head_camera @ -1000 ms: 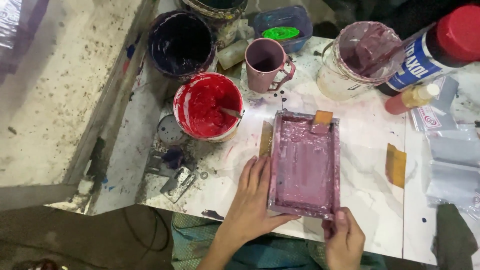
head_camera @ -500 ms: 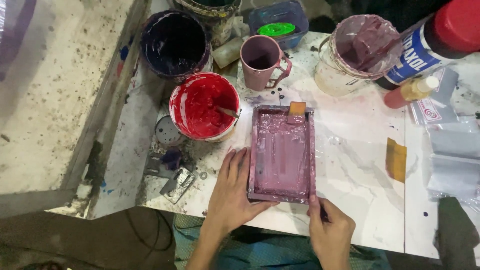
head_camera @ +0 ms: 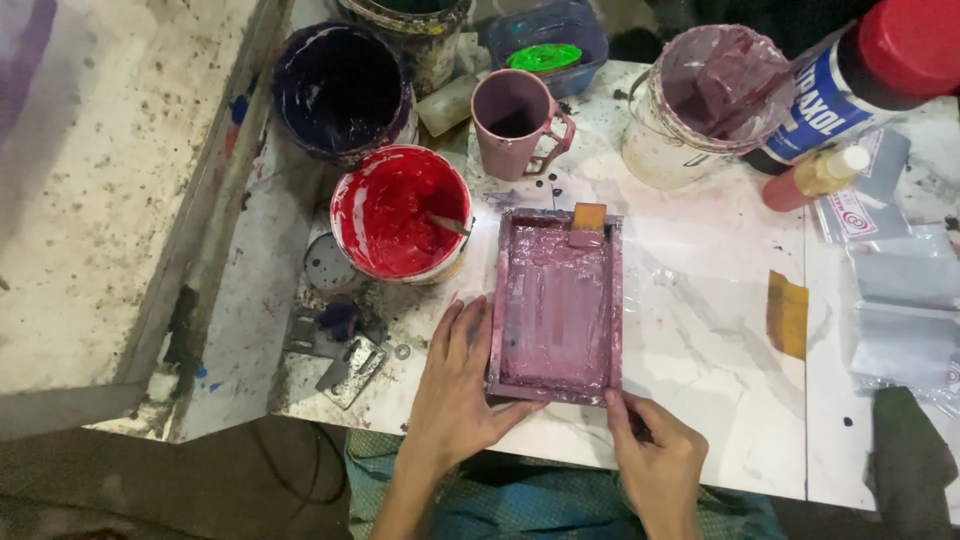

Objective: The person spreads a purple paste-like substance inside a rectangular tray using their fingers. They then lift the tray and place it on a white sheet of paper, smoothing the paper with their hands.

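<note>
A small rectangular printing frame (head_camera: 556,305) smeared with mauve-pink paint lies flat on the white table (head_camera: 700,330). My left hand (head_camera: 455,390) rests flat against its left side and near corner, fingers spread along the rim. My right hand (head_camera: 655,455) grips the frame's near right corner, with something dark under the fingers. A small orange scraper (head_camera: 587,222) lies inside the frame at its far edge.
A red paint tub (head_camera: 400,212) with a stick stands left of the frame. Behind are a dark purple bucket (head_camera: 340,92), a pink mug (head_camera: 518,110), a mauve paint bucket (head_camera: 700,105), a large red-capped bottle (head_camera: 860,75) and a small orange bottle (head_camera: 815,178). Plastic bags (head_camera: 900,290) lie right.
The frame has been turned from slightly tilted to square with the table edge and sits a little further left. Both hands stayed on its near end.
</note>
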